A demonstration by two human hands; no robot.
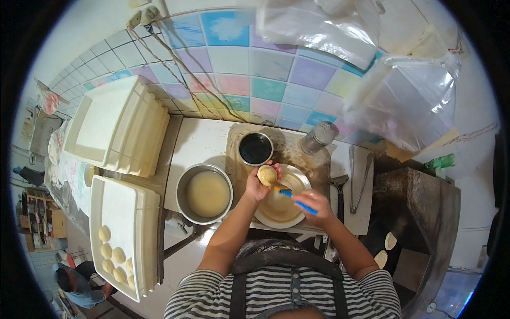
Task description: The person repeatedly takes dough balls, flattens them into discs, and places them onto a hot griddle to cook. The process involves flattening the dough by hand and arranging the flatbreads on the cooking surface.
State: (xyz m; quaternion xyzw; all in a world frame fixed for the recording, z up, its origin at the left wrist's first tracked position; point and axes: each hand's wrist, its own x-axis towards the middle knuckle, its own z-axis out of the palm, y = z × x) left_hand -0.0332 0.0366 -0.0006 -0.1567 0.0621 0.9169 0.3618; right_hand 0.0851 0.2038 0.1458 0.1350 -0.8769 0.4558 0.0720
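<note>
On the palm of my left hand (259, 186) lies a round piece of dough (267, 175). My right hand (314, 206) grips a blue-handled brush (306, 207), its head close beside the dough. Below both hands is a shallow white bowl (282, 219) of pale liquid. Behind my left hand a small metal bowl (255, 148) holds dark liquid, and to its left stands a metal pot (180, 195) of cloudy, pale yellow liquid. A metal shaker (318, 137) with a perforated lid is at the back of the board.
Stacked white trays (93, 207) stand at the left, the nearer stack's top one bearing several dough rounds (118, 255). At the right lie a scraper (340, 191) and metal tongs (358, 183), beside a dark cooker (428, 203) with flatbreads (390, 241). A person (79, 287) is at the lower left.
</note>
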